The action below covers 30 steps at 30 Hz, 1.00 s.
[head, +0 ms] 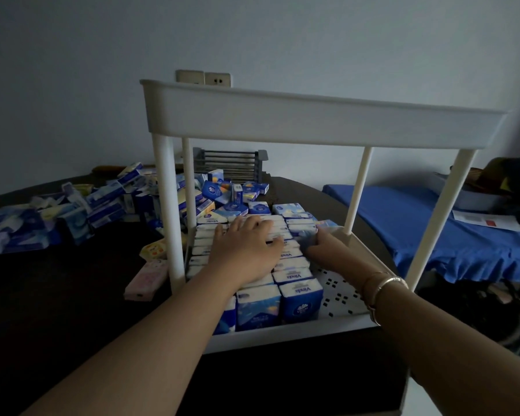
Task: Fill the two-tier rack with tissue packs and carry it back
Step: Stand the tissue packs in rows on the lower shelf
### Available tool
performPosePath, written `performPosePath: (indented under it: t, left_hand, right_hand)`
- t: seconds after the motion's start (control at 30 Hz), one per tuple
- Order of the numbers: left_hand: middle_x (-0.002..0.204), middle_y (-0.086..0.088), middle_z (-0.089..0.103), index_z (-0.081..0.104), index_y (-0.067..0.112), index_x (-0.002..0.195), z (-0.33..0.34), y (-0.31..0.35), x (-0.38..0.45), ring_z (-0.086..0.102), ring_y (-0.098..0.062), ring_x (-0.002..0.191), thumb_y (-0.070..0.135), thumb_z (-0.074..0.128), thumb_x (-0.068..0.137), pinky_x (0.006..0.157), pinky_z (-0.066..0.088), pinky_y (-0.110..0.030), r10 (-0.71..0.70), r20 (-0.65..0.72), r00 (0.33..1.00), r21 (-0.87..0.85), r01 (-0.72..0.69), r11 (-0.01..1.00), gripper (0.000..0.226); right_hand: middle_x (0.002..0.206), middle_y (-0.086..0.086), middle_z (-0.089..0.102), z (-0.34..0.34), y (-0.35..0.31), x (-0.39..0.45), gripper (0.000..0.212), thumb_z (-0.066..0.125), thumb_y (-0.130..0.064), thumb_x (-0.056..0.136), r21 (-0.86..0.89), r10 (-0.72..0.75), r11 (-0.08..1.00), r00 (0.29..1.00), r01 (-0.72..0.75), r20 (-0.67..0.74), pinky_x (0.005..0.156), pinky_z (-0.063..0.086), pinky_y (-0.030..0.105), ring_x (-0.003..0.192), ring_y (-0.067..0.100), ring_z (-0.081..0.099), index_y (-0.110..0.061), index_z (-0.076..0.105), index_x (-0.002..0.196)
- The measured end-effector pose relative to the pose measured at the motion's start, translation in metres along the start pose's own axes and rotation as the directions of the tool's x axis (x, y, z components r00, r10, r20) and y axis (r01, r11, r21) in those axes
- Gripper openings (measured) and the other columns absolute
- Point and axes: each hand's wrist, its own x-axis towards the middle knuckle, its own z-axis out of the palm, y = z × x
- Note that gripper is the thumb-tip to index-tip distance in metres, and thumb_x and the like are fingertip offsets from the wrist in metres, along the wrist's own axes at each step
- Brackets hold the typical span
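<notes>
My right hand (324, 247) grips a tissue pack (308, 232) at the rack's (312, 121) lower tier, while my left hand (246, 244) lies flat, fingers straight, on rows of upright packs (282, 283) filling the tier's left and middle; loose packs (102, 202) litter the dark table (72, 295) behind.

Looking like a home bedroom: bed (451, 235) wearing a blue frilled sheet at right, wall sockets (203, 78) sitting on a plain painted wall (102, 70), clothes (511, 175) piling at the bed's far end.
</notes>
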Motion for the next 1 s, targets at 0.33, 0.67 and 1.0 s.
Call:
performPosePath:
  t: [0.33, 0.67, 1.0]
  left_hand:
    - [0.142, -0.001, 0.046, 0.043, 0.019, 0.137, -0.027, 0.022, -0.018, 0.045, -0.021, 0.128, 0.035, 0.030, 0.102, 0.110, 0.028, -0.050, 0.115, -0.277, 0.954, 0.042, -0.107, 0.993, 0.041]
    - [0.091, 0.009, 0.068, 0.066, 0.021, 0.092, -0.069, -0.025, -0.144, 0.065, -0.003, 0.079, 0.016, 0.056, 0.093, 0.077, 0.051, -0.020, 0.044, -0.474, 0.880, -0.453, -0.287, 0.844, 0.010]
    - [0.100, 0.010, 0.058, 0.057, 0.027, 0.097, -0.050, -0.184, -0.179, 0.057, -0.004, 0.094, 0.013, 0.053, 0.093, 0.073, 0.044, -0.017, -0.417, -0.339, 0.843, -0.611, 0.139, 0.779, 0.015]
  right_hand:
    - [0.128, 0.010, 0.052, -0.036, -0.021, -0.066, 0.036, 0.047, -0.009, 0.092, -0.123, -0.104, 0.989, 0.984, 0.087, -0.144, 0.072, 0.042, 0.021, 0.099, 0.018, 0.052, -0.013, 0.048, 0.127]
    - [0.106, -0.008, 0.063, -0.028, -0.107, -0.178, 0.023, 0.051, -0.007, 0.088, -0.070, -0.505, 0.859, 0.818, 0.507, -0.277, 0.078, 0.043, 0.017, 0.093, 0.004, 0.056, -0.022, 0.062, 0.103]
    - [0.093, -0.010, 0.063, 0.087, -0.206, -0.196, 0.023, 0.051, -0.006, 0.086, 0.162, -0.595, 0.778, 0.795, 0.607, -0.119, 0.067, 0.046, 0.011, 0.082, -0.003, 0.058, -0.025, 0.059, 0.096]
